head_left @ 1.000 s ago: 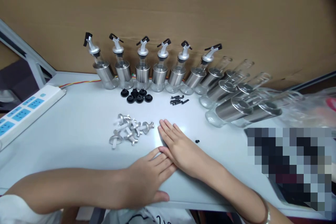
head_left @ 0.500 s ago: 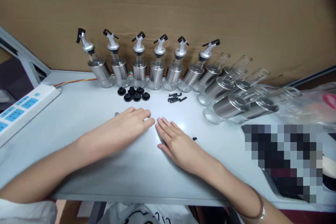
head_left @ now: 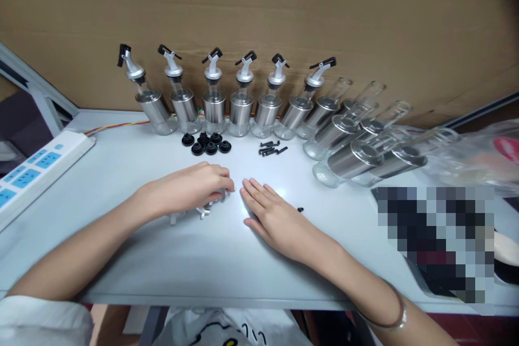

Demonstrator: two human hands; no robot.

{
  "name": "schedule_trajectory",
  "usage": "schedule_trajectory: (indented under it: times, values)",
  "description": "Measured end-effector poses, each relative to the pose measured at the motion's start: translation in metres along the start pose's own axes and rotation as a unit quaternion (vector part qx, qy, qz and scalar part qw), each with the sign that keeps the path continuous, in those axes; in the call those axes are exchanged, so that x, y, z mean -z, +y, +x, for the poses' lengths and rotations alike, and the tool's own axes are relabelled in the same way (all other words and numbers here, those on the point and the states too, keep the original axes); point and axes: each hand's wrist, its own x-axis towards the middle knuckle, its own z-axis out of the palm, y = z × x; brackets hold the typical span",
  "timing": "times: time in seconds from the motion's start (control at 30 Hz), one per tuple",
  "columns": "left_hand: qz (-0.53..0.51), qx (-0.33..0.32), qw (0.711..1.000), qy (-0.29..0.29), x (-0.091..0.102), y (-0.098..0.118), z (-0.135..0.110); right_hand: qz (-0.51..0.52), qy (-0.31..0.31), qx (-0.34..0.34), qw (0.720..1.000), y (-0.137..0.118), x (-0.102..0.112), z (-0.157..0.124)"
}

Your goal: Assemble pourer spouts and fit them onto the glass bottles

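My left hand is low over the table, fingers curled down and closed around a silver pourer spout, which shows only in part at the fingertips. More silver spout pieces lie just under and in front of that hand, partly hidden by it. My right hand rests flat on the tabletop, palm down, fingers stretched out and holding nothing. A tiny black part lies beside it. Beyond the hands are a cluster of black stoppers and a small pile of thin black levers.
Several glass bottles with steel sleeves and pourer tops line the cardboard back wall. Bottles without tops crowd the right, near a plastic bag. A white power strip lies at left, a dark blurred-out flat object at right.
My left hand has turned and drawn slightly back, its fingers now curled at the silver pieces, which have come into sight beneath it. My right hand stays flat in place.
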Motion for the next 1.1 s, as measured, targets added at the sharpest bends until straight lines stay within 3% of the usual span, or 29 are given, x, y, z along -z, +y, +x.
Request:
schedule_trajectory:
  times: [0.17, 0.3, 0.37, 0.47, 0.53, 0.6, 0.7, 0.8, 1.0, 1.1]
  values:
    - [-0.048, 0.023, 0.998, 0.017, 0.010, 0.005, 0.002, 0.069, 0.000, 0.018, 0.997, 0.011, 0.010, -0.004]
    - [-0.221, 0.039, 0.968, 0.113, 0.015, 0.019, 0.005, 0.175, 0.090, 0.011, 0.980, 0.022, 0.020, -0.008]
    - [-0.356, 0.069, 0.912, 0.190, 0.007, 0.031, 0.010, 0.235, 0.148, -0.008, 0.961, 0.024, 0.025, -0.008]
    - [-0.567, 0.125, 0.765, 0.279, -0.015, 0.050, 0.017, 0.336, 0.209, -0.020, 0.918, 0.026, 0.030, -0.007]
    - [-0.640, 0.133, 0.696, 0.298, -0.030, 0.062, 0.021, 0.391, 0.226, -0.022, 0.892, 0.026, 0.030, -0.006]
    - [-0.681, 0.137, 0.652, 0.305, -0.043, 0.070, 0.023, 0.426, 0.223, -0.030, 0.876, 0.027, 0.029, -0.005]
    - [-0.719, 0.116, 0.618, 0.297, -0.055, 0.074, 0.024, 0.450, 0.204, -0.037, 0.869, 0.027, 0.026, -0.003]
    - [-0.719, 0.083, 0.627, 0.289, -0.061, 0.074, 0.024, 0.451, 0.207, -0.032, 0.867, 0.024, 0.025, -0.003]
    - [-0.576, 0.079, 0.719, 0.380, -0.076, 0.072, 0.021, 0.424, 0.241, -0.042, 0.872, 0.021, 0.024, -0.002]
    - [-0.506, 0.009, 0.775, 0.379, -0.085, 0.072, 0.021, 0.419, 0.243, -0.048, 0.874, 0.021, 0.025, -0.002]
